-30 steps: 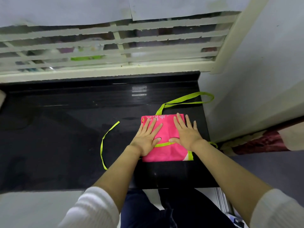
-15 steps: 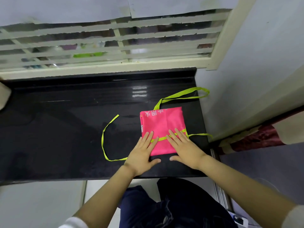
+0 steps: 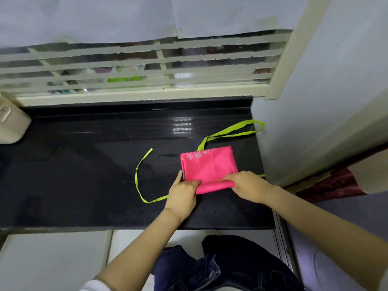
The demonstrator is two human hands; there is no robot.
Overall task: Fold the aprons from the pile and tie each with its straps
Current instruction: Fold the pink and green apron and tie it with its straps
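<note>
Head view, change: Half a second ago I saw both palms flat on the pink apron (image 3: 210,166); now my feed shows them at its near edge, fingers curled, that edge rolled up into a fold.
Head view, left hand (image 3: 183,195): closed on the apron's near-left corner, thumb along the left side.
Head view, right hand (image 3: 247,185): closed on the near-right corner, fingers pressing the rolled edge, over a lime strap (image 3: 261,176) that pokes out toward the wall.
Head view, apron position: folded into a rough square on the black worktop (image 3: 84,175), right of centre, close to the grey wall (image 3: 325,101).
Head view, apron orientation: printed white lettering along the far edge; the rolled near edge runs left to right, tilted slightly; I can pick no clear long axis.
Head view, straps: a neck loop (image 3: 237,128) reaches from the far-left corner toward the wall; a loose tie (image 3: 138,179) curves left across the worktop to my left hand.
Head view, surroundings: barred window (image 3: 136,66) beyond the worktop; dark trousers (image 3: 220,267) below.
</note>
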